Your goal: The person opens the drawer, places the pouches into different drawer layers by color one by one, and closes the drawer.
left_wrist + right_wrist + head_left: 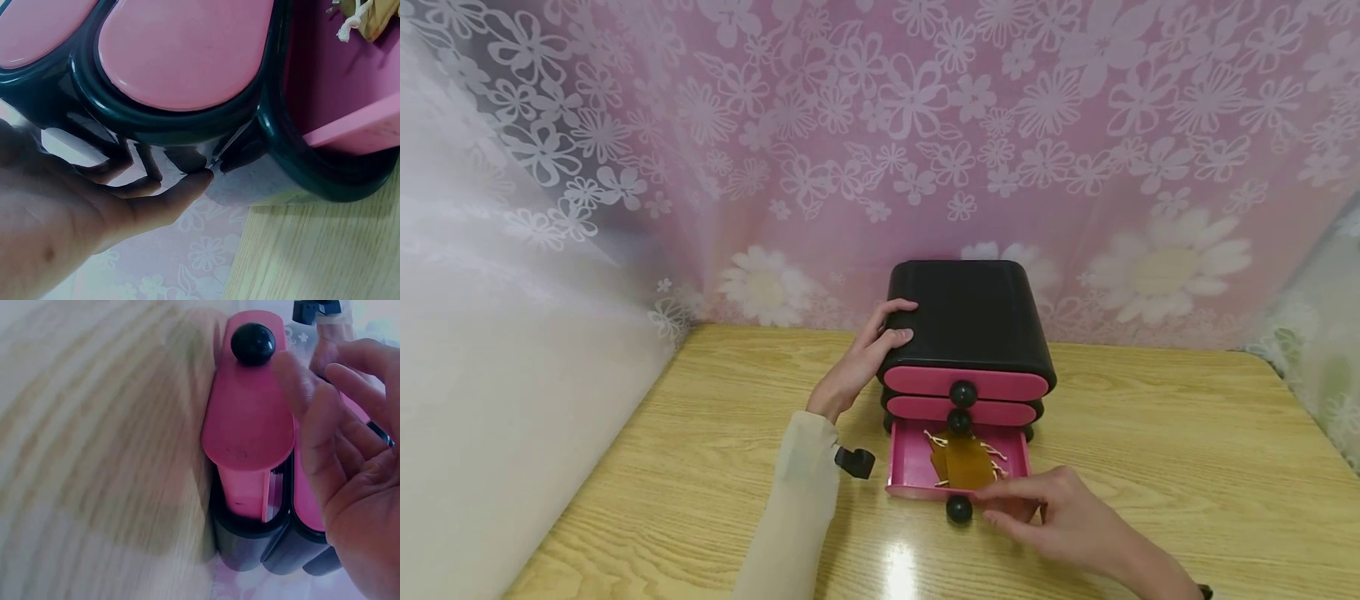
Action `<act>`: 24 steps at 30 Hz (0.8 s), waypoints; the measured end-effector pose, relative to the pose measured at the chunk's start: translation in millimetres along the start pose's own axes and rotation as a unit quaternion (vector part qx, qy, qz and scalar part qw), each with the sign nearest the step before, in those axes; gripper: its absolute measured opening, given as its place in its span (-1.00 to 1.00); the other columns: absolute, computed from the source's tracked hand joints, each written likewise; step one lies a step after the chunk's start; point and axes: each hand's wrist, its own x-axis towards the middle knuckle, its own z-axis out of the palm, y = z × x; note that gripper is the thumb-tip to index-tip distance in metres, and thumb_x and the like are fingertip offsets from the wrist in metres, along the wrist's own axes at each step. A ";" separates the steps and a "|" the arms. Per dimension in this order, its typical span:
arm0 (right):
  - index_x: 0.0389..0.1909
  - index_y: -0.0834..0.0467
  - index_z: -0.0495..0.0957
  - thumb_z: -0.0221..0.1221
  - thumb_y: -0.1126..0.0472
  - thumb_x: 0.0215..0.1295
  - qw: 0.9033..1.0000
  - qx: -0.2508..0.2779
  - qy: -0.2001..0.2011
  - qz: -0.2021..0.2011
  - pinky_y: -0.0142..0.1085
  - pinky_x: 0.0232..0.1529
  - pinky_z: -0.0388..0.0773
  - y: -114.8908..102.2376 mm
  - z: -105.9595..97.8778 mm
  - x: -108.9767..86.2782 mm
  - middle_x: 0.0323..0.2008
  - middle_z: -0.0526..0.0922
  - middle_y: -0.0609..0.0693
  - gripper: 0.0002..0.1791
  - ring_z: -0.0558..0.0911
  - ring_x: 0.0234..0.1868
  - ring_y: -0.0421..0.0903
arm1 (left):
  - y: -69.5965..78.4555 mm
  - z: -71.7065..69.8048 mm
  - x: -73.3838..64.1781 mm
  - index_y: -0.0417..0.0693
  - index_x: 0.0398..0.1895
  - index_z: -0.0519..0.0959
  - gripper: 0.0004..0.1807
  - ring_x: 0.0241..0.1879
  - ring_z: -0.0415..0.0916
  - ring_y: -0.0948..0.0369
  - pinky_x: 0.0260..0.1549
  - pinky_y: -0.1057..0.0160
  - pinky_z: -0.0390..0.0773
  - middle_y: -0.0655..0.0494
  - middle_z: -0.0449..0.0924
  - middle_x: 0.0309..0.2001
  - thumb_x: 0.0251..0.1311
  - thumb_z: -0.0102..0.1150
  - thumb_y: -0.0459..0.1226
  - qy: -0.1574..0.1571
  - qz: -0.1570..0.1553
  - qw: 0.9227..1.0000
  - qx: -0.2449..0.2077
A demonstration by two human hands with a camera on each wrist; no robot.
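Observation:
A black mini drawer cabinet [966,312] with pink drawer fronts stands on the table. Its bottom drawer [910,458] is pulled out and holds a golden-brown drawstring pouch [970,467] with pale cords. My left hand [861,358] rests against the cabinet's left side, fingertips over the top edge; in the left wrist view its fingers [187,187] lie along the black side. At the front right of the drawer, beside its round black knob [958,509], is my right hand [1060,517], fingers bent loosely. In the right wrist view nothing shows between those fingers; whether they touch the drawer's rim I cannot tell.
Two more pink drawers [925,408] above are closed, each with a black knob. The wood-grain table [760,383] extends on both sides of the cabinet. Behind it hangs a pink flowered curtain [850,225]. A black device [854,462] is strapped at the left wrist.

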 end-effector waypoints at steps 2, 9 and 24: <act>-0.08 0.10 0.76 0.40 0.36 0.20 1.000 -0.005 -0.015 -0.001 -0.62 -0.48 0.50 -0.3 2.5 0.4 -0.42 0.80 -0.15 -0.73 0.55 -0.49 -0.52 | 0.4 -0.2 0.1 0.44 0.38 0.34 -0.59 0.60 -0.04 0.07 0.55 -0.20 0.00 0.35 0.06 0.55 0.52 -0.05 -0.07 0.000 -0.001 1.000 -0.001; 0.02 0.08 0.75 0.37 0.21 0.30 0.997 -0.032 -0.064 0.042 -0.52 -0.36 0.62 -3.6 9.5 2.1 -0.27 0.84 -0.12 -0.72 0.67 -0.37 -0.47 | 1.8 -0.1 -0.3 0.41 0.39 0.34 -0.57 0.51 0.19 0.04 0.54 -0.20 0.05 0.28 0.06 0.55 0.51 -0.05 -0.07 -0.006 -0.004 1.000 -0.008; 0.15 -0.12 0.71 0.33 0.02 0.35 0.974 -0.169 -0.116 0.091 -0.51 -0.43 0.50 -7.0 17.1 8.9 -0.35 0.79 -0.28 -0.64 0.42 -0.52 -0.52 | 1.4 -0.3 -0.8 0.39 0.39 0.34 -0.57 0.56 0.06 0.05 0.54 -0.20 0.04 0.31 0.06 0.55 0.51 -0.05 -0.08 -0.006 0.001 1.000 -0.008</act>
